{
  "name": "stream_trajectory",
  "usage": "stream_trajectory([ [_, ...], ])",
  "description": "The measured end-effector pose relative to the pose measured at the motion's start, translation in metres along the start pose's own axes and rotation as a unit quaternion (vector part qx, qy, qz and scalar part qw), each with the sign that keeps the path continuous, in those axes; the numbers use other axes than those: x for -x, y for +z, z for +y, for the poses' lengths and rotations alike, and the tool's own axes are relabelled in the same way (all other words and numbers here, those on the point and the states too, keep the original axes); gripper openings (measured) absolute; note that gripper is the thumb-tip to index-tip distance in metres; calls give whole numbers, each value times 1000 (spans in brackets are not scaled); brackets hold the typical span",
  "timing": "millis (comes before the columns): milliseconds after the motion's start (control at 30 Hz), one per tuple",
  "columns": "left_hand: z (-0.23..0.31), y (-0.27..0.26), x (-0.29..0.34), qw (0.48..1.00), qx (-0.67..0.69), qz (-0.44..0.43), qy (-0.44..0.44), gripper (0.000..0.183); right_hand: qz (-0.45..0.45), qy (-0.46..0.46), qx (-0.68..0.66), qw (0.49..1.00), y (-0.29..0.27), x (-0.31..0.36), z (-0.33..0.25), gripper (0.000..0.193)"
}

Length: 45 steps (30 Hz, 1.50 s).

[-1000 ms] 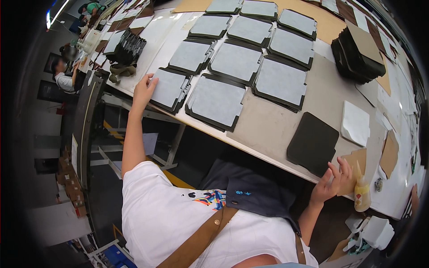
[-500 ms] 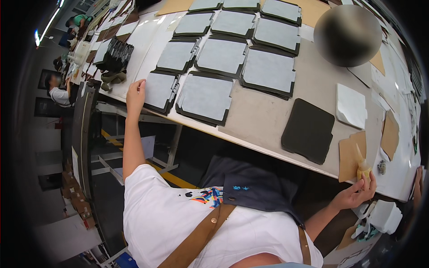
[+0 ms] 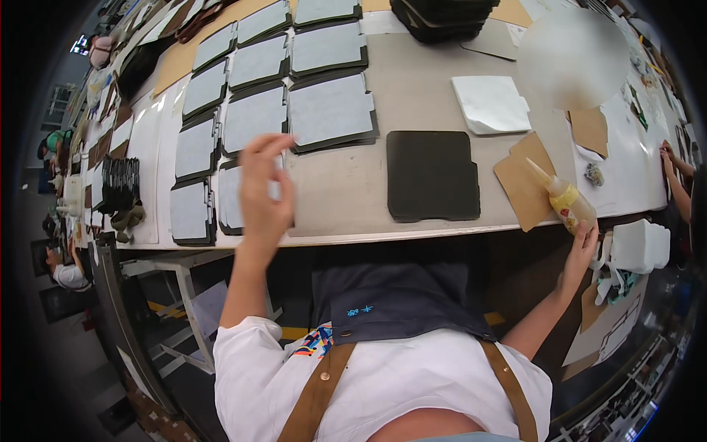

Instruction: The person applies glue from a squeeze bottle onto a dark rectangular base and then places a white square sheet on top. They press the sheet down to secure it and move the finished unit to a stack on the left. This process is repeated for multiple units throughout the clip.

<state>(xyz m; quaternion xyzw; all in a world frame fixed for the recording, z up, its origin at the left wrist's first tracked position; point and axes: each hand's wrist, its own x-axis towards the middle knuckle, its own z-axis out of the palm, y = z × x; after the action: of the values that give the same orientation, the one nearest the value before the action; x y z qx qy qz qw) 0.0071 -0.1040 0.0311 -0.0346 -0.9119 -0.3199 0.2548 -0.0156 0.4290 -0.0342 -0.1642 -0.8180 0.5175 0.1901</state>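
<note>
My left hand [image 3: 265, 193] is raised in front of the stacks, slightly blurred, its fingers loosely bent and apart with nothing seen in them. Behind it, partly hidden, lies a black-edged stack topped with a light grey sheet [image 3: 230, 193]. Similar stacks, such as one with a larger visible grey top [image 3: 331, 110], stand in rows on the left half of the table. My right hand [image 3: 583, 247] grips the base of a translucent squeeze bottle [image 3: 578, 212] with a long nozzle and yellow label. The bottle leans over a piece of brown card [image 3: 524, 184].
A flat black panel [image 3: 433, 177] lies near the table's front edge. Beyond it are white sheets [image 3: 491, 105] and a dark pile [image 3: 444, 18]. Another brown card [image 3: 589, 132] lies at right. A person's hands [image 3: 666, 156] show at the far right edge.
My left hand has left the front-left stack and come right and up. My right hand still holds the bottle, now over the table edge. The view has turned and shifted right.
</note>
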Motion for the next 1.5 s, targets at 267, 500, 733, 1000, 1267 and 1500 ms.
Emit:
stream_trajectory([
  [267,66,117,-12,951,51,-238,191,49,-24,50,-41,998,5,-11,-3,48],
  [500,58,134,-29,955,-151,-190,172,62,-16,42,-76,996,9,-6,-7,48],
  [733,46,129,-29,955,-202,-166,143,61,65,18,-182,981,12,-2,-4,49],
  [1000,51,134,-17,957,-203,-170,115,64,47,5,-378,925,17,9,-33,65],
  [1267,56,109,1,980,-121,-132,83,55,-39,-95,-279,955,57,23,-77,85],
  [1500,53,83,36,993,-44,-101,52,31,-103,-136,-280,945,92,31,-107,82],
])
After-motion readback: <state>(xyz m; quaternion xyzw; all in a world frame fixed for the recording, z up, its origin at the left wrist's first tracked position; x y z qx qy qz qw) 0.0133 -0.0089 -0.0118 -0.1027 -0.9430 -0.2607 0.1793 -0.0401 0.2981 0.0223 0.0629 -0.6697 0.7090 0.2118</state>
